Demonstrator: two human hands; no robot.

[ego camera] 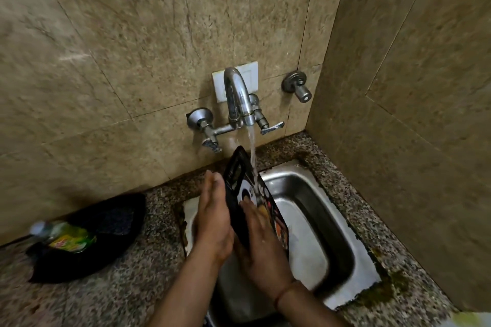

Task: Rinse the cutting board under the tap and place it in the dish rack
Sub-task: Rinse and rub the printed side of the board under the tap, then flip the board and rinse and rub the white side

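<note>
A dark cutting board with a colourful printed face stands nearly on edge over the steel sink. Water runs from the chrome tap onto the board's printed side. My left hand lies flat against the board's back, fingers pointing up. My right hand presses flat on the wet printed face, lower down. The board is held between the two palms. Its bottom edge is hidden behind my hands.
A dark basket-like rack sits on the granite counter to the left, with a green dish-soap bottle lying in it. Tiled walls close in behind and on the right. A second wall valve sticks out right of the tap.
</note>
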